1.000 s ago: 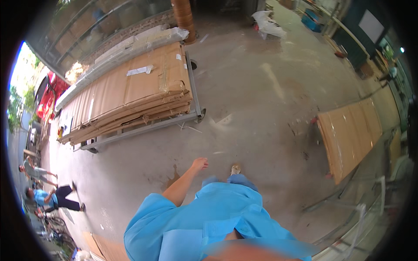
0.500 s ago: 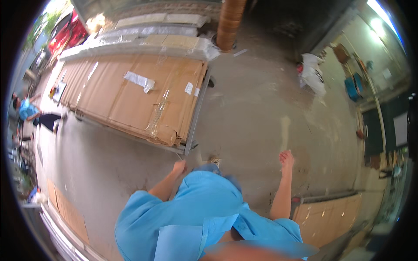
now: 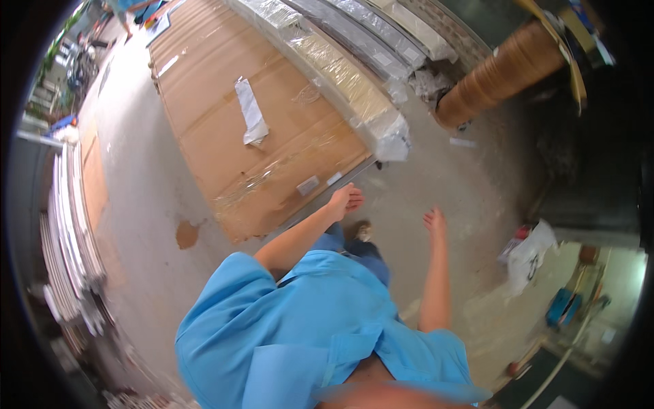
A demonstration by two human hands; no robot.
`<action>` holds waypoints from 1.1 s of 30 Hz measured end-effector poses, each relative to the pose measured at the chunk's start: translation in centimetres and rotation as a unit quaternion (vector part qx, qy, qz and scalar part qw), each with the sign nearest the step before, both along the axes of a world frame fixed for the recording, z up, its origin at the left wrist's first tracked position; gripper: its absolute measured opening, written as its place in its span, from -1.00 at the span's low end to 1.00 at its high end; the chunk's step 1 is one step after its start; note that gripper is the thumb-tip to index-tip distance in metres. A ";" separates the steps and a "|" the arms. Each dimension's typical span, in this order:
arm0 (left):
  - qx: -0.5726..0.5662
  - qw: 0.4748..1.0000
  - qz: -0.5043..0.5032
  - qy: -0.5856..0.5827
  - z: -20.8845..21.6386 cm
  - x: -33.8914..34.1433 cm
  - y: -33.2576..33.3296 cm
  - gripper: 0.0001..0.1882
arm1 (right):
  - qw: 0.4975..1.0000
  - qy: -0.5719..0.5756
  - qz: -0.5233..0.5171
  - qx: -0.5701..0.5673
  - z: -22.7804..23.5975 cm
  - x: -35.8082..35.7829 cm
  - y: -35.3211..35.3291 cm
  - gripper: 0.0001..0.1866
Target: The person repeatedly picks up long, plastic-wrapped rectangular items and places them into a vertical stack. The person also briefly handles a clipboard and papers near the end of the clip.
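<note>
My left hand (image 3: 346,199) is held out just past the near end of a cart stacked with flat brown cardboard (image 3: 286,157). Its fingers are stretched, a little curved, and hold nothing. I cannot tell whether it touches the cart's metal edge (image 3: 310,206). Over the bare floor to the right, my right hand (image 3: 434,219) hangs with its fingers loosely extended and nothing in them. Clear tape and a whitish strip (image 3: 251,112) lie across the cardboard.
Long plastic-wrapped bundles (image 3: 340,78) lie along the cardboard's right side. Beyond them stands a brown roll (image 3: 501,71). A white sack (image 3: 531,255) sits on the floor at right. Metal profiles (image 3: 68,232) are stacked at far left. Another person (image 3: 133,7) is at the cart's far end.
My view has turned to the right and come closer to the cart. My left hand has swung forward to the cart's near end. My right hand's fingers look less curled.
</note>
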State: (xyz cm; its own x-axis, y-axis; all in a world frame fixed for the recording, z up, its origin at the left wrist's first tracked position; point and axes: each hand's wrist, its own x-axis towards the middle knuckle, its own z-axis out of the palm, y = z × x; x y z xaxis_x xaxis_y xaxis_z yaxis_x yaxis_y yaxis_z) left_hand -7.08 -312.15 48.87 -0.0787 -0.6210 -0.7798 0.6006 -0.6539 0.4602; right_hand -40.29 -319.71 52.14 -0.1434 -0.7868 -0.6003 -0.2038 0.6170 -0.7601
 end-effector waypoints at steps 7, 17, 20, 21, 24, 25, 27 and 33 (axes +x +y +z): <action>0.144 0.960 0.224 0.088 -0.8 -0.5 -11.8 -0.21 | 0.958 0.082 0.267 0.064 -2.7 12.8 -25.6 -0.19; -0.051 0.892 0.422 0.152 -2.9 -4.3 -19.0 -0.12 | 0.833 -0.243 0.437 0.236 -6.7 22.1 -32.3 -0.08; -0.014 0.866 0.479 0.142 -3.7 -4.8 -20.3 -0.10 | 0.853 -0.205 0.403 0.260 -5.1 23.3 -32.4 -0.18; -0.034 0.867 0.482 0.122 -3.7 -4.9 -20.5 -0.10 | 0.851 -0.219 0.392 0.271 -4.3 23.8 -32.4 -0.20; 0.031 0.856 0.506 0.106 -2.5 -4.8 -21.1 -0.13 | 0.853 -0.226 0.382 0.274 -2.0 24.5 -31.5 -0.25; 0.005 0.856 0.508 0.092 -1.4 -4.9 -20.8 -0.14 | 0.857 -0.229 0.398 0.232 -1.0 24.4 -30.8 -0.26; 0.000 0.855 0.511 0.091 1.7 -4.8 -19.8 -0.16 | 0.847 -0.260 0.408 0.218 1.0 24.3 -29.6 -0.27; -0.081 0.861 0.494 0.085 15.3 -4.4 -13.0 -0.14 | 0.807 -0.310 0.430 0.261 7.8 24.6 -25.7 -0.26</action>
